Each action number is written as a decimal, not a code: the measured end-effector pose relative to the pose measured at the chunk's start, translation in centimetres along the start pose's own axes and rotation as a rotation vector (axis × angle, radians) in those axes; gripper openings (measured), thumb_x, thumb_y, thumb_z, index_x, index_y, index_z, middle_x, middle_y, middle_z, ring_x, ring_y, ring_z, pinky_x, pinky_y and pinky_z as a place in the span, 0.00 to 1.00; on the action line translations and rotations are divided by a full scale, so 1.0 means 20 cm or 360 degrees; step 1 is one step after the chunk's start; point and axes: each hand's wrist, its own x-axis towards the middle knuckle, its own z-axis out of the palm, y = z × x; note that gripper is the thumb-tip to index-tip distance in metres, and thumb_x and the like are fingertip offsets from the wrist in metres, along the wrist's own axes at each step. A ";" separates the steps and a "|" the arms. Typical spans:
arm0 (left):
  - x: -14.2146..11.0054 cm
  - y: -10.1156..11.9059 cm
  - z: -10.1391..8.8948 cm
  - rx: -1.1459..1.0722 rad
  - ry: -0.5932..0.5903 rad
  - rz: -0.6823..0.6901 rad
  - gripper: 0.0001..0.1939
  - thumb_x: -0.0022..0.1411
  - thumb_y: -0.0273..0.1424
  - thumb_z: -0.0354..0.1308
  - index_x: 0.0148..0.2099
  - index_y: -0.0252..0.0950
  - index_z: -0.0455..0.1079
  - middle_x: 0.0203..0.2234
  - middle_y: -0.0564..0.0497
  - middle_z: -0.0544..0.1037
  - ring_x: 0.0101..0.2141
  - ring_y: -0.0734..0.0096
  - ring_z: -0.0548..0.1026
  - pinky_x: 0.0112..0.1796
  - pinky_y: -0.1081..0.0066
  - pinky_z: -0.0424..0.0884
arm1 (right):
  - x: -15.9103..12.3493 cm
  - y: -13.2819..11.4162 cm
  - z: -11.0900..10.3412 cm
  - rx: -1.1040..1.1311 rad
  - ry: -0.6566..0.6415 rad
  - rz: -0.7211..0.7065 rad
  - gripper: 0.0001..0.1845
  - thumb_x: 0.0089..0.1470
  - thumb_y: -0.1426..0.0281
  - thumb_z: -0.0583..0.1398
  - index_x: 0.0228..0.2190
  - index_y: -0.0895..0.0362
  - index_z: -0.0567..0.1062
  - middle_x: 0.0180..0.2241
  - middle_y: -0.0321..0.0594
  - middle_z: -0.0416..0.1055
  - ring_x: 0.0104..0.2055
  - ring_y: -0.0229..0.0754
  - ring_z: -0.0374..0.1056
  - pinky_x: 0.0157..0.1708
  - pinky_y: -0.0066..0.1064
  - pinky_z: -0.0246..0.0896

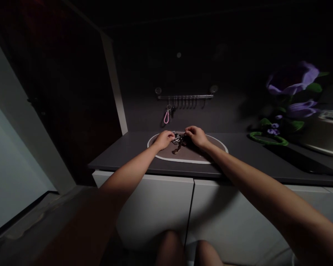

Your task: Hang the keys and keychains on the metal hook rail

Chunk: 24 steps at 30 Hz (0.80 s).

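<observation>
Two-handed work at the counter (pixel 115 153)
The left hand (pixel 165 140) curled at the keys (pixel 178 140) over the mat (pixel 191 152), the right hand (pixel 196 136) at their right edge; whether either gripped was unclear. Good handling needed a light pinch, keys kept low.

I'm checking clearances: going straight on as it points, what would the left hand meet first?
The left hand would likely meet the bunch of keys first, and may already touch it; depth is unclear here.

Purple flowers (pixel 303 109) rise above a green ring (pixel 282 142), near a dark flat slab (pixel 301 160).
</observation>
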 end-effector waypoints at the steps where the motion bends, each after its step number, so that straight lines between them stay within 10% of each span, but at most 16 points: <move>1: 0.00 0.00 0.00 0.0038 0.0000 0.0030 0.04 0.51 0.25 0.56 0.29 0.34 0.72 0.26 0.50 0.72 0.30 0.71 0.67 0.35 0.72 0.61 | -0.01 0.00 0.00 -0.0099 0.0000 -0.0020 0.06 0.48 0.72 0.57 0.30 0.58 0.73 0.31 0.42 0.73 0.34 0.39 0.67 0.38 0.32 0.59; 24: 0.06 -0.11 0.04 0.0745 -0.0281 -0.0168 0.16 0.57 0.21 0.49 0.45 0.35 0.72 0.40 0.45 0.73 0.42 0.63 0.69 0.46 0.67 0.62 | -0.03 -0.03 0.05 -0.0779 -0.0210 -0.0212 0.12 0.53 0.74 0.53 0.38 0.59 0.73 0.40 0.45 0.73 0.42 0.41 0.67 0.41 0.28 0.57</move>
